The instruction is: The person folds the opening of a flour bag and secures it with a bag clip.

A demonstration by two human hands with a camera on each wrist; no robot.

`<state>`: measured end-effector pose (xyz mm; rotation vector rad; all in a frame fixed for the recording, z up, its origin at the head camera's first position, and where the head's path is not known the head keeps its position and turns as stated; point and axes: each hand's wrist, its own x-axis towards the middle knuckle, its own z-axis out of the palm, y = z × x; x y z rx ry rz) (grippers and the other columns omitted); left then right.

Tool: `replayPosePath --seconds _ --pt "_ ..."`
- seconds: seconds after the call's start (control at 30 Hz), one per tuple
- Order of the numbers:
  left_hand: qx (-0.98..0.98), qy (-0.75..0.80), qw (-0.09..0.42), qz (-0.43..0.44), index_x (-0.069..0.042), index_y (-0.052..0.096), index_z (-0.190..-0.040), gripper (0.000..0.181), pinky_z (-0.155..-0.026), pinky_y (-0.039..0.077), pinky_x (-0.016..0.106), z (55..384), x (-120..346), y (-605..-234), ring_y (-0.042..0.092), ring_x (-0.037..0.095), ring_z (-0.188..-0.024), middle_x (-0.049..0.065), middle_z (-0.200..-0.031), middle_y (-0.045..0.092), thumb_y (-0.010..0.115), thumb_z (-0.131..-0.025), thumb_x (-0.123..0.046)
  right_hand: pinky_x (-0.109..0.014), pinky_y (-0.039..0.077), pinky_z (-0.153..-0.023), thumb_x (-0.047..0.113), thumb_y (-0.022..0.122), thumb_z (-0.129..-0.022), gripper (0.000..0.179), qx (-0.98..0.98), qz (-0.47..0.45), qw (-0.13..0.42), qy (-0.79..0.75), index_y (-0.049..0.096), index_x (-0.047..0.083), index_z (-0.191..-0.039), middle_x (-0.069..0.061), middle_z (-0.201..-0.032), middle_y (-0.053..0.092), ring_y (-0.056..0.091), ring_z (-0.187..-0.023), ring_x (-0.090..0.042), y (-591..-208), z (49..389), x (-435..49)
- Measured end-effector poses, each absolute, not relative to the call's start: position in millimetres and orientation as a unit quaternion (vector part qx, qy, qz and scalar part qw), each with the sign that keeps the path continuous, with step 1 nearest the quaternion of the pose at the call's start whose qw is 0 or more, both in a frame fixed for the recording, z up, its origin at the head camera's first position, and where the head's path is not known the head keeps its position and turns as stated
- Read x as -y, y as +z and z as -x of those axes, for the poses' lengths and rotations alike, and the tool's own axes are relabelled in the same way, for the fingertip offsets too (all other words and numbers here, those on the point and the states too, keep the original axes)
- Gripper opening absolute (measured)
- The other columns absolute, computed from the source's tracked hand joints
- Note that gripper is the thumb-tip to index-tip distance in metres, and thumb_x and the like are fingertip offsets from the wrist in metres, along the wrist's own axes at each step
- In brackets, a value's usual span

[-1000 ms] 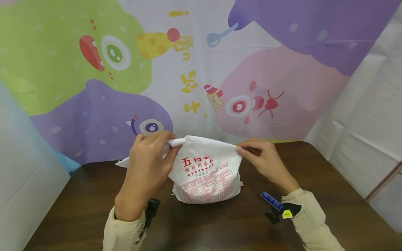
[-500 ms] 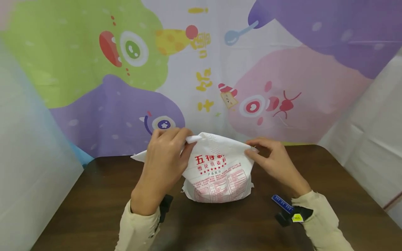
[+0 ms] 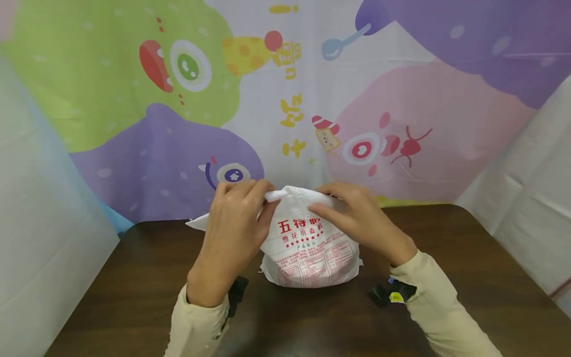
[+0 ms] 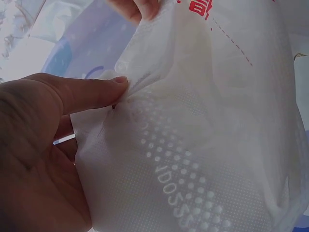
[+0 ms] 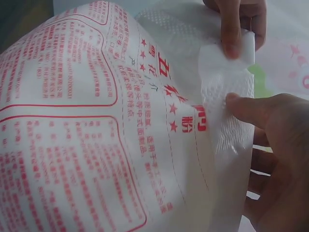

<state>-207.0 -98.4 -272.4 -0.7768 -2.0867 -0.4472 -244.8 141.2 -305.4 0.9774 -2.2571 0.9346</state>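
Note:
A white flour bag [image 3: 314,258] with red printing stands on the brown table in the head view, its bottom bulging and its top flattened. My left hand [image 3: 234,228] pinches the rolled-over top edge at the left, thumb in front. Farther right along that edge, the thumb of my right hand [image 3: 363,218] presses on the front while its fingers lie behind. In the right wrist view a folded, dotted strip [image 5: 224,106] of the bag lies between the right hand's thumb and fingers. The left wrist view has the left thumb [image 4: 99,93] against the embossed back of the bag.
Behind the dark wooden table [image 3: 134,277] hangs a cartoon-printed cloth [image 3: 285,99]. White sheets close off the left and right sides. Each wrist bears a black camera mount, the right one [image 3: 392,292] with a yellow label.
My right hand has slid left along the bag's top edge, from its right corner to near the middle. The left hand keeps its pinch. The head view has shifted slightly.

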Motion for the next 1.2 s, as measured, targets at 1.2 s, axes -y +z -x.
replayPosePath --seconds 1.2 --pt "0.825 -0.156 0.421 0.344 -0.008 0.074 -0.096 0.006 -0.095 0.037 0.053 214 81 -285 0.061 0.023 -0.082 0.001 -0.085 0.073 0.073 -0.09 -0.009 -0.024 0.045 -0.056 0.008 0.078 -0.085 0.006 0.812 -0.399 0.201 0.375 0.075 0.005 -0.089 0.005 -0.071 0.063 0.05 -0.059 -0.007 -299 246 -126"
